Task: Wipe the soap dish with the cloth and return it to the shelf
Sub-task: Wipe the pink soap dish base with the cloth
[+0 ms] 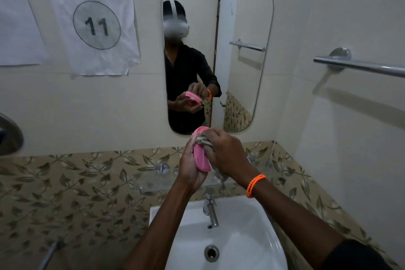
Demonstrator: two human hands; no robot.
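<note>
1. Two hands work above the sink point(258, 221).
2. Left hand point(190, 169) curls around the pink soap dish point(200, 158), held upright over the glass shelf point(175, 178).
3. Right hand point(225, 153) bunches the cloth point(203, 140) against it; a wet slip could drop the dish.

Bathroom (tiled): sink point(258, 245), mirror point(241, 17), towel rail point(361, 66)

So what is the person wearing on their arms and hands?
Both hands are bare, with no gloves. The right hand has a bright orange beaded bracelet around its wrist. A dark sleeve shows high up on the right arm, near the picture's bottom corner. The left hand and its forearm wear nothing.
</note>
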